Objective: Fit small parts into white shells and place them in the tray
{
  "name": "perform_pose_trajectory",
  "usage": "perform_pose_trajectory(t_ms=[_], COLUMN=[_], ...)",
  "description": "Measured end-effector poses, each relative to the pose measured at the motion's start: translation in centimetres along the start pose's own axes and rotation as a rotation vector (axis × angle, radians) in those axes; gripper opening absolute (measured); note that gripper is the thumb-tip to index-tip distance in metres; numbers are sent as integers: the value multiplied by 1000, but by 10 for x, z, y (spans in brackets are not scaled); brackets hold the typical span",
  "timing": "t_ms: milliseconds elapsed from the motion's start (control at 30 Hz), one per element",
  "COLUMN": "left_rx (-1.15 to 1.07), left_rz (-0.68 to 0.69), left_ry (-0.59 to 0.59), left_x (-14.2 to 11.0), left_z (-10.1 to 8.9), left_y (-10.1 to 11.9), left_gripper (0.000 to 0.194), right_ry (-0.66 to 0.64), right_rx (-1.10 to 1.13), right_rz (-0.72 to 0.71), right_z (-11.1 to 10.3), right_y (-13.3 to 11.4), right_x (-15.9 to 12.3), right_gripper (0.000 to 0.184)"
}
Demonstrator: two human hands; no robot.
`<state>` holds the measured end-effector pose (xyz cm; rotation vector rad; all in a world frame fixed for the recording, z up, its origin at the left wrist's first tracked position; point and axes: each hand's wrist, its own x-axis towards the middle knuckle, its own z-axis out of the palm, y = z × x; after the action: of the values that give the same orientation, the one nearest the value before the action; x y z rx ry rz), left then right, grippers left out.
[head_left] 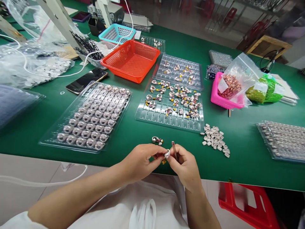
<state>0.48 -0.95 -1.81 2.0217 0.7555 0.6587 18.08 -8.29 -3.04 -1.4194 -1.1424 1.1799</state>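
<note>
Near the table's front edge, my left hand pinches a small pearly white rounded part between thumb and fingertips. An amber tab shows just below those fingertips. My right hand meets the same part with thumb and index finger. It also grips metal tweezers, which point up and away. Just beyond my hands lies a similar small assembly with a white ring and amber end. To the right is a loose pile of small white caps. The part's underside is hidden by my fingers.
A clear tray of loose assemblies lies ahead, with another tray behind it. At left is a filled tray beside a phone. Red and pink baskets stand farther back. Another filled tray sits right.
</note>
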Motion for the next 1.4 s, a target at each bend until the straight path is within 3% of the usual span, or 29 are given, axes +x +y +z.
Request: perform_pose_trajectory(t_ms=[233, 600, 1000, 1133, 1400], left_rx=[59, 5, 25, -66, -531], left_rz=[40, -2, 85, -17, -448], left_ry=[14, -11, -11, 30, 39], left_x=[0, -1, 0, 1, -1], left_z=[1, -2, -1, 1, 0], left_y=[-2, -3, -6, -4, 6], left_gripper=[20, 18, 17, 15, 12], right_ry=[-1, -50, -178, -131, 10], right_rx=[71, -100, -193, -204, -176], right_rz=[160, 83, 73, -44, -363], right_z=[-1, -7, -15, -15, -6], right_y=[4, -5, -12, -11, 5], right_x=[0, 2, 7, 5, -6], right_gripper=[18, 15, 17, 16, 15])
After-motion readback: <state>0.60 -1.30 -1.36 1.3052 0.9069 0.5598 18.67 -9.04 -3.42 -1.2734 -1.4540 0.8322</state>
